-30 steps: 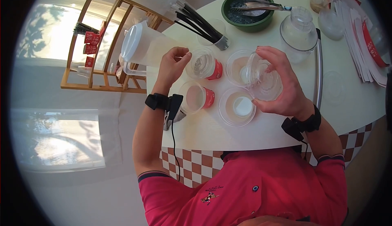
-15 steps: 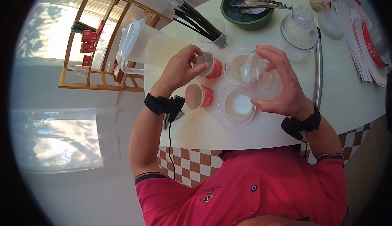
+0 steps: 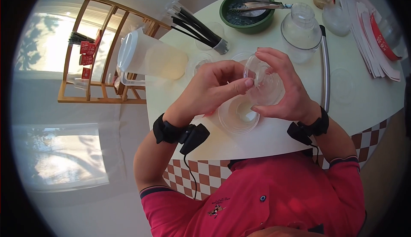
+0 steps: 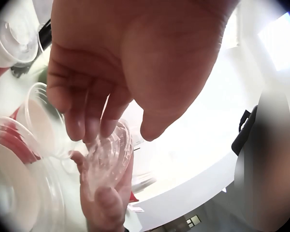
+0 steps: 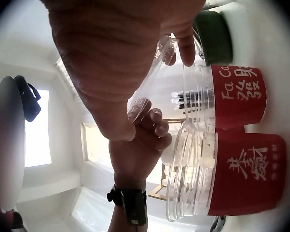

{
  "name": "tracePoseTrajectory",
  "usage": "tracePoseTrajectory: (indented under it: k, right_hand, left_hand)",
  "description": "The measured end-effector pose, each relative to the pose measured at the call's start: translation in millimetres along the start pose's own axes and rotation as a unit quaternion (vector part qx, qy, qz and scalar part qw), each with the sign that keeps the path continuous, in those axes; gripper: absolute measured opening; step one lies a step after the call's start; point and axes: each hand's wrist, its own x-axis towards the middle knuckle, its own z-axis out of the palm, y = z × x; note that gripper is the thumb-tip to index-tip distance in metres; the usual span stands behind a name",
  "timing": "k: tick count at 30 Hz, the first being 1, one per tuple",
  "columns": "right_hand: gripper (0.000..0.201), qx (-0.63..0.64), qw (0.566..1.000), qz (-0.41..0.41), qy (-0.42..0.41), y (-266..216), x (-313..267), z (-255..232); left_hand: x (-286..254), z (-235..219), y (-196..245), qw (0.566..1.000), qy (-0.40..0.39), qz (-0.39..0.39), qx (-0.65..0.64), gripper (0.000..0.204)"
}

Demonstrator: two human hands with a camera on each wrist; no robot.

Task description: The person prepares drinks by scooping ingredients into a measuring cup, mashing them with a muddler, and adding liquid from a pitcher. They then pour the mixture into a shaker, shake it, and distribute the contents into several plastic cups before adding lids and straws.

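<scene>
A small stack of clear plastic lids (image 3: 267,87) is gripped at its edge by my right hand (image 3: 284,89), thumb below and fingers above, over the cups. My left hand (image 3: 218,85) has its fingertips and thumb right at the left rim of the lids. In the left wrist view a gap shows between the left thumb and fingers, with the lids (image 4: 108,159) just beyond. Under the hands stand clear plastic cups; the right wrist view shows two with red sleeves, a nearer cup (image 5: 249,174) and a farther cup (image 5: 239,94). The left hand hides part of the left-hand cups in the head view.
Behind the cups is a holder of black straws (image 3: 220,46). A green bowl (image 3: 265,25) with tongs sits at the back, beside a clear jar (image 3: 302,35). A white-lidded pitcher (image 3: 158,57) stands left, a long metal tool (image 3: 325,74) right, paper sleeves (image 3: 364,44) far right.
My left hand has moved right, from beside the left cups, across them to the rim of the lids. The right hand keeps its hold on the lids.
</scene>
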Motion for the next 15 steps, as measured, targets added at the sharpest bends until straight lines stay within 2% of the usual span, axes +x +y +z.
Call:
tracePoseTrajectory:
  k: [3, 6, 9, 15]
  right_hand:
    - [0.094, 0.01, 1.0, 0.007, 0.008, 2.8, -2.0, -0.6]
    - [0.095, 0.034, 0.999, 0.011, 0.008, 3.5, -2.6, 0.6]
    - [0.095, 0.083, 0.996, 0.023, 0.01, 4.4, -4.6, 2.6]
    - [0.097, 0.11, 0.993, 0.037, 0.009, 7.8, -6.1, 2.6]
  left_hand:
    - [2.2, -4.3, -7.2, 0.998, 0.031, -0.032, -0.054, 0.021]
    - [0.2, -1.5, -15.1, 0.983, 0.022, -0.061, -0.171, 0.017]
    - [0.5, 1.8, -20.3, 0.963, 0.007, -0.056, -0.265, 0.014]
    - [3.1, 7.9, -29.7, 0.938, -0.002, -0.031, -0.345, 0.01]
